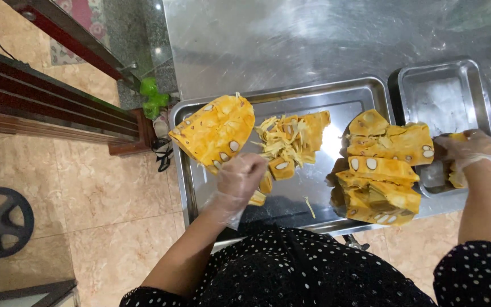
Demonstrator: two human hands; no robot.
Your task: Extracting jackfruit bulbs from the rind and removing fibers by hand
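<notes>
Both hands wear clear plastic gloves. My left hand (241, 177) rests in the large steel tray (336, 94), fingers closed around a small orange jackfruit piece (263, 183) beside a pile of fibres and bulbs (290, 142). A large jackfruit wedge (214, 132) lies at the tray's left end. Several stacked jackfruit chunks (383, 167) sit at its right end. My right hand (470, 152) is over the smaller steel pan (444, 94), holding a yellow jackfruit bulb (457, 177).
The trays stand on a steel table (291, 40). Left of it is tiled floor (98, 193) with a wooden frame (46, 108), a green object (153, 96) and a black wheel (0, 222). My dotted dark clothing (313, 267) fills the bottom.
</notes>
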